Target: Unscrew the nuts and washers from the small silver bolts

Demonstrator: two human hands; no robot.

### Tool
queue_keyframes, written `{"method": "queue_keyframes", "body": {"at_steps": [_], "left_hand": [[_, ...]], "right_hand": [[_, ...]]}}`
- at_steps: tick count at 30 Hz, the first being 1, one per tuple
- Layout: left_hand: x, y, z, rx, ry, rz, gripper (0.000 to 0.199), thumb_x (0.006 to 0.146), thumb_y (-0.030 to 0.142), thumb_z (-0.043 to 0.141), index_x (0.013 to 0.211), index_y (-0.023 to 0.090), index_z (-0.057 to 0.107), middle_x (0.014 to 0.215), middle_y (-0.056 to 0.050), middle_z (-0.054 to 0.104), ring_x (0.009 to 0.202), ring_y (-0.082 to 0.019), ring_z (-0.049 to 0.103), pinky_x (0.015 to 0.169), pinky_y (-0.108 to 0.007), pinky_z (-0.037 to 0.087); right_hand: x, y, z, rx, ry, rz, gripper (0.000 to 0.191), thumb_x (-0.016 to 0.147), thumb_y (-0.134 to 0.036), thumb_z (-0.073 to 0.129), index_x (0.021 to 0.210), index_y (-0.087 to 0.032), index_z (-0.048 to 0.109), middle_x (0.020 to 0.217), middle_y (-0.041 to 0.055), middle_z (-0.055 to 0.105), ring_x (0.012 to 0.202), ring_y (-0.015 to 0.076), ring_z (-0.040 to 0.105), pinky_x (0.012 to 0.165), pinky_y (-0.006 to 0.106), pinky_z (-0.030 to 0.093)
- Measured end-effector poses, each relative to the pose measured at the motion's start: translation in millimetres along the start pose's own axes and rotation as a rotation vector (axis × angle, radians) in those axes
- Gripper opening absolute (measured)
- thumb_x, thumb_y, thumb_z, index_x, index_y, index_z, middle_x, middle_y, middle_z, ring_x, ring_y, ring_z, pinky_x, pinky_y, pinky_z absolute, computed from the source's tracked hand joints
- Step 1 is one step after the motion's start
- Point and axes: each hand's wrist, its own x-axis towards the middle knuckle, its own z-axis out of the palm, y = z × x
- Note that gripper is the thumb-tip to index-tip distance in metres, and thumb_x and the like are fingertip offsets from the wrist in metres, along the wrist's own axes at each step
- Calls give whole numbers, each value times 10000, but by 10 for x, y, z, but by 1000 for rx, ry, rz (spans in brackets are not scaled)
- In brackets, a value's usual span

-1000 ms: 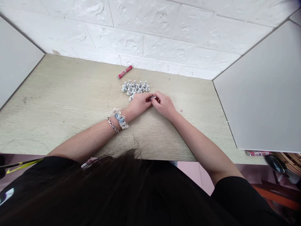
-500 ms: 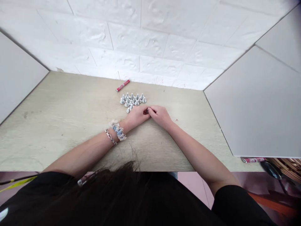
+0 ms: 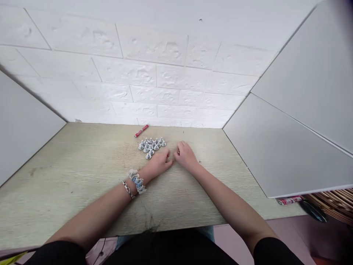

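Several silvery bolts with round washers stand close together on the pale wooden table, just beyond my left hand. My left hand is low over the table, its thumb and index finger apart, with nothing seen between them. A short gap to the right, my right hand has its fingers curled closed; a small dark bit shows at its fingertips, too small to make out. A scrunchie and a chain bracelet circle my left wrist.
A red marker-like tube lies behind the bolts near the white brick-pattern wall. Panels close off the table on both sides. At the lower right are another red tube, a dark oval object and wickerwork.
My hands, which were touching at the fingertips, have come apart, and the left thumb and index finger have opened. The view has tilted up, so the table sits lower.
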Motion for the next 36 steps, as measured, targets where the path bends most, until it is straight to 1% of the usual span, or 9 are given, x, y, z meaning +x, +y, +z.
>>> {"method": "queue_keyframes", "body": {"at_steps": [5, 8, 11, 20, 23, 26, 30, 33, 36], "left_hand": [[-3, -15, 15, 105, -45, 160, 229, 837, 310, 436, 639, 195, 442, 563, -1, 500, 586, -154, 486, 586, -285, 336], [-6, -26, 26, 116, -44, 178, 232, 841, 298, 438, 637, 190, 464, 561, -1, 511, 584, -150, 484, 597, -285, 337], [-8, -40, 43, 120, -32, 184, 222, 837, 295, 455, 647, 187, 489, 571, -6, 529, 577, -148, 483, 605, -288, 344], [-18, -25, 38, -64, -7, 144, 267, 841, 292, 468, 602, 180, 435, 552, 8, 506, 530, -115, 455, 560, -264, 325], [-18, -20, 29, -96, 7, 88, 279, 825, 292, 492, 581, 178, 419, 540, 17, 489, 510, -103, 429, 535, -254, 303], [-19, -24, 40, -112, 18, 94, 273, 816, 283, 495, 578, 175, 416, 536, 23, 483, 506, -96, 419, 531, -250, 295], [-27, -11, 45, -109, 3, 160, 254, 814, 302, 498, 601, 171, 455, 555, 17, 505, 542, -103, 455, 558, -252, 313], [-27, 2, 34, -85, -15, 166, 235, 817, 311, 489, 628, 171, 488, 569, 12, 524, 562, -113, 473, 575, -258, 323], [-15, -3, 38, -121, -4, 112, 183, 822, 311, 478, 717, 173, 536, 632, 3, 571, 608, -125, 510, 590, -256, 351]], "right_hand": [[-18, 20, -38, 22, 164, 56, 459, 687, -92, 385, 1122, -178, 503, 1293, 117, 480, 1182, 234, 414, 1023, 403, 286], [-35, -62, -80, -12, 161, 8, 458, 711, -101, 380, 1128, -219, 528, 1363, 105, 443, 1243, 262, 372, 1076, 528, 160], [-10, -140, -96, -32, 130, -54, 411, 773, -118, 368, 1108, -243, 570, 1359, 89, 459, 1248, 264, 368, 1077, 578, 99], [290, -228, 71, -58, -23, -128, 281, 893, -316, 457, 1128, -269, 604, 1195, 87, 554, 1116, 241, 457, 1026, 483, 240], [354, -252, 108, -31, -56, -141, 230, 898, -311, 458, 1031, -209, 616, 1035, 88, 600, 990, 219, 506, 916, 391, 348], [341, -239, 160, 157, -77, -133, 174, 899, -255, 438, 927, -174, 589, 943, 71, 615, 884, 181, 527, 803, 305, 397], [234, -97, 200, 442, -4, -33, 133, 867, -278, 455, 828, -191, 549, 825, 23, 610, 756, 150, 527, 717, 275, 401], [167, 105, 140, 528, 50, 59, 150, 836, -327, 476, 802, -196, 540, 754, 5, 597, 708, 147, 524, 692, 279, 393], [138, 280, 36, 605, 145, 224, 181, 814, -369, 491, 810, -194, 536, 750, 4, 609, 693, 143, 528, 697, 287, 397]]}}
